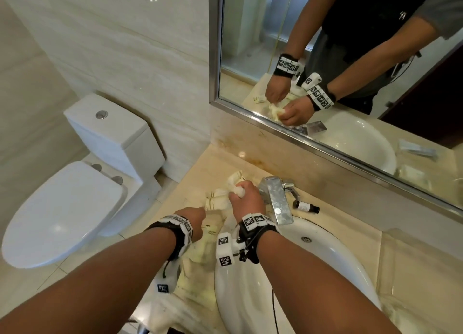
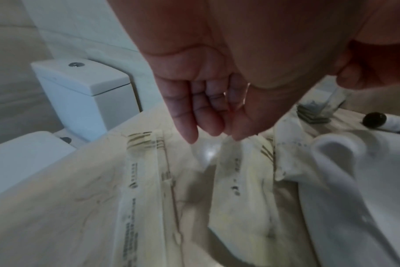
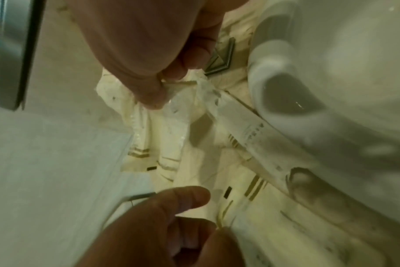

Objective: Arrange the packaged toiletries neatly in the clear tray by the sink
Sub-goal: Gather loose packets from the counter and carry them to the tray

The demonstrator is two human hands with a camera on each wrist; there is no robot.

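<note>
Several cream packets with gold stripes lie in a loose heap on the counter left of the sink. My right hand grips the crinkled plastic ends of a bunch of them, fingers curled. My left hand is just in front, thumb and fingers pinching the top edge of one packet. More packets lie flat below it. A faint clear edge beside the heap may be the tray; I cannot tell its outline.
A chrome faucet stands right of my hands, with a small dark bottle lying behind it. The white basin fills the right. A toilet sits below the counter's left edge. The mirror backs the counter.
</note>
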